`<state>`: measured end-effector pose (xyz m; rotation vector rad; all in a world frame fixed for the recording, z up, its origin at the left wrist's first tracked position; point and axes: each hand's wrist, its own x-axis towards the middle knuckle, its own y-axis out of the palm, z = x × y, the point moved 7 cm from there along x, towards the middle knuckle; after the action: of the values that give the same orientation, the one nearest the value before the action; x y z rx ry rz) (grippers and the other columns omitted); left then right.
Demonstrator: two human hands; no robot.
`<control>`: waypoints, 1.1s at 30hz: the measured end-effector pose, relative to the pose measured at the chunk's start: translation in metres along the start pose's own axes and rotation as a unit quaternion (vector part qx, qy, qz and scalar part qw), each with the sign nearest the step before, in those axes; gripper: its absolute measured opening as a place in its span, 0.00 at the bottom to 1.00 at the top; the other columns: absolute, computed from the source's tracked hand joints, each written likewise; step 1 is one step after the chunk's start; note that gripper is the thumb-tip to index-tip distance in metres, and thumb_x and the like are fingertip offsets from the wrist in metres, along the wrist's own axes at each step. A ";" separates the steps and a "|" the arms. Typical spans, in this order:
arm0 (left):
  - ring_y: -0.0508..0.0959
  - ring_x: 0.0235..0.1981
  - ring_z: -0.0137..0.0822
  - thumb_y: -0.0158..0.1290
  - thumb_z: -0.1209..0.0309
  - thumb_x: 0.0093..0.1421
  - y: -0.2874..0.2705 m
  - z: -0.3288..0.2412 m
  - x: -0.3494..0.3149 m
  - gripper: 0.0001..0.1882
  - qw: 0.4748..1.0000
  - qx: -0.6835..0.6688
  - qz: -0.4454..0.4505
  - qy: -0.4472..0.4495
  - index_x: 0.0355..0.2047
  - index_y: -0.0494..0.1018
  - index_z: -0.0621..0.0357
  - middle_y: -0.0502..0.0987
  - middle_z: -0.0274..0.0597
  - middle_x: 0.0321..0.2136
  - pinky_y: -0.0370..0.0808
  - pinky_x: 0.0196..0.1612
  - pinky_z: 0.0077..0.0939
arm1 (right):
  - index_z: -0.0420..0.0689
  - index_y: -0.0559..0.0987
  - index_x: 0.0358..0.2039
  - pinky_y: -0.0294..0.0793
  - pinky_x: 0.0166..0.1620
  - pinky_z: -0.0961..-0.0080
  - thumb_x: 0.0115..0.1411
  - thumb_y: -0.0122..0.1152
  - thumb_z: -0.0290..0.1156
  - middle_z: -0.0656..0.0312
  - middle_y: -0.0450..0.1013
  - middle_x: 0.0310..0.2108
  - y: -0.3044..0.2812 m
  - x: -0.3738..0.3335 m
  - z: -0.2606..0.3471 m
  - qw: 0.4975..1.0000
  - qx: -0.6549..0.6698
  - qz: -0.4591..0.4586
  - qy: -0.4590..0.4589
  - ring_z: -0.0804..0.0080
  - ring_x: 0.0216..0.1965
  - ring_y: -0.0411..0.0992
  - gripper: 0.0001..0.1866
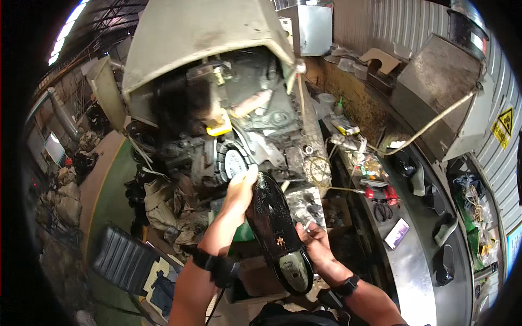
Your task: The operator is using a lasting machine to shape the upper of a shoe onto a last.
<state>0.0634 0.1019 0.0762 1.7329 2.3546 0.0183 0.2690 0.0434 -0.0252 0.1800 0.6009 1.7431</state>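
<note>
A long, shiny black shoe upper [270, 220] slants between my hands, its near end open around a pale green-grey, last-like piece [294, 271] with a small hole. My left hand [239, 193] is closed at the far end, on what looks like a black shoe sole [234, 161] with a lugged rim and pale middle. How far that sole runs under the hand is hidden. On the shoe upper's right side, my right hand [317, 244] is closed with bent fingers. Something small and whitish shows at its fingertips, too small to name.
A hooded, grimy machine [206, 24] with a yellow part [219, 124] stands straight ahead. To the right, a metal bench [405, 271] carries a phone [397, 234] and a red tool [381, 194]; a belt beyond holds several dark shoe pieces. At left is a black chair [122, 261].
</note>
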 end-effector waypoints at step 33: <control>0.66 0.26 0.19 0.52 0.59 0.70 -0.123 0.147 0.080 0.20 0.920 -0.247 -0.302 0.049 0.23 0.71 0.57 0.72 0.24 0.24 0.66 0.30 0.20 | 0.39 0.71 0.53 0.78 0.35 0.77 0.67 0.61 0.34 0.61 0.77 0.40 0.104 0.214 -0.071 0.999 -0.003 0.036 -0.030 0.79 0.33 0.75 0.18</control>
<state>-0.0482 0.1227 -0.0978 0.7604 2.5539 0.5560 0.0917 0.2098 -0.0767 0.2504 0.5510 1.8030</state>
